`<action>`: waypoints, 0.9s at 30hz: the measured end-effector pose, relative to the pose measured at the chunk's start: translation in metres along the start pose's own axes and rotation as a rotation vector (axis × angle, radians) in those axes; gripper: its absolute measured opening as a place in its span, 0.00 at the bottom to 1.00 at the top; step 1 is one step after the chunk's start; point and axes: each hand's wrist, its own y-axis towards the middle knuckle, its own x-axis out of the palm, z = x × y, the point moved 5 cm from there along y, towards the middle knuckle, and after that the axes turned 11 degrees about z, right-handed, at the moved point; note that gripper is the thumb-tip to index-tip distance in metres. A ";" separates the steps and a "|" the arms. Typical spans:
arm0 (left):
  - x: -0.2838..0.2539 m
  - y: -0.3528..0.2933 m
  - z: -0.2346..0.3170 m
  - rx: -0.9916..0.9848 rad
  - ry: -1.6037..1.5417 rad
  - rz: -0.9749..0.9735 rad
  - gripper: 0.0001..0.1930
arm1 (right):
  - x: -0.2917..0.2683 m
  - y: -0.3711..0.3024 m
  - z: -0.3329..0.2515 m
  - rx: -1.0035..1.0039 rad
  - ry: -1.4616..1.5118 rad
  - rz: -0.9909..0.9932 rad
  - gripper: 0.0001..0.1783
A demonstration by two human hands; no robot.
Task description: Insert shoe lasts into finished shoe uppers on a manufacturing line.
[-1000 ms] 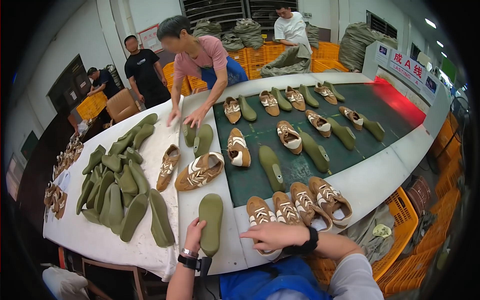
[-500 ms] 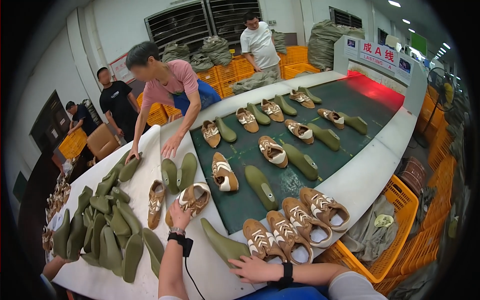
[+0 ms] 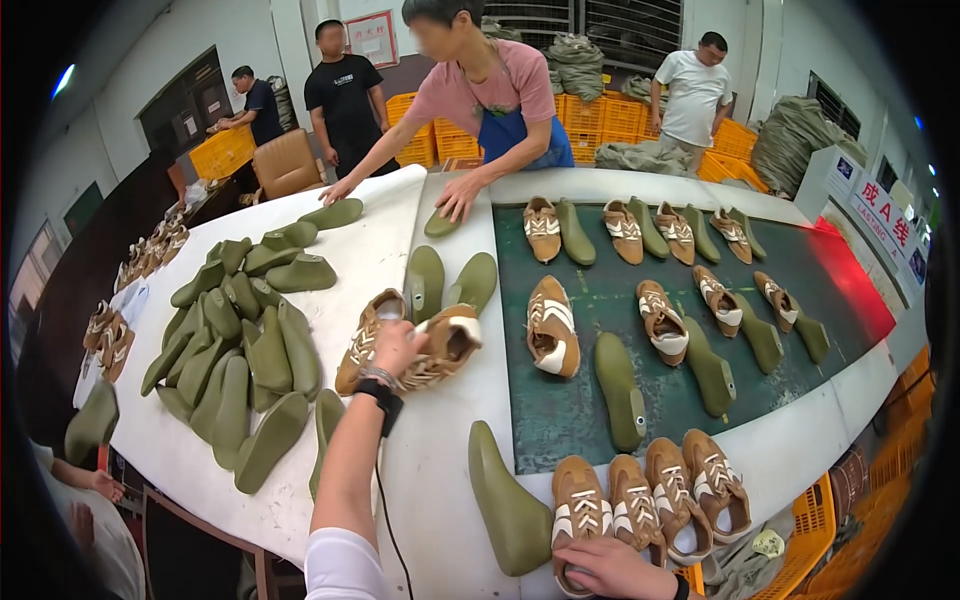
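My left hand (image 3: 398,350) is closed on a brown sneaker with white stripes (image 3: 445,345), blurred by motion and tilted on the white tabletop. Another brown sneaker (image 3: 360,340) lies just left of my fingers. Beyond them are two green shoe lasts (image 3: 425,280). At the front right my right hand (image 3: 610,568) grips the heel opening of a brown sneaker (image 3: 580,500), the leftmost in a short row on the table's edge; its fingertips are partly hidden in the shoe. A single green last (image 3: 505,500) lies left of that shoe.
Many green lasts (image 3: 230,350) are piled on the white table to the left. A dark green conveyor belt (image 3: 545,440) carries sneakers paired with lasts. Across the table, a person in pink (image 3: 500,90) touches lasts with both hands. Yellow crates (image 3: 810,520) stand at lower right.
The view has swung left. My left hand has shifted the sneaker it holds; my right hand has moved from beside the last onto the sneaker's heel. The person opposite now touches another last.
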 end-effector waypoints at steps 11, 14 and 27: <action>0.006 -0.031 -0.070 -0.366 0.304 -0.110 0.21 | -0.006 -0.021 0.001 0.023 -0.004 0.086 0.18; -0.010 -0.040 -0.071 -0.266 0.214 -0.125 0.19 | -0.016 -0.032 -0.014 -0.013 0.016 0.130 0.17; -0.224 -0.100 0.124 -0.092 -0.320 -0.253 0.30 | 0.004 -0.035 -0.033 -0.119 0.072 -0.017 0.21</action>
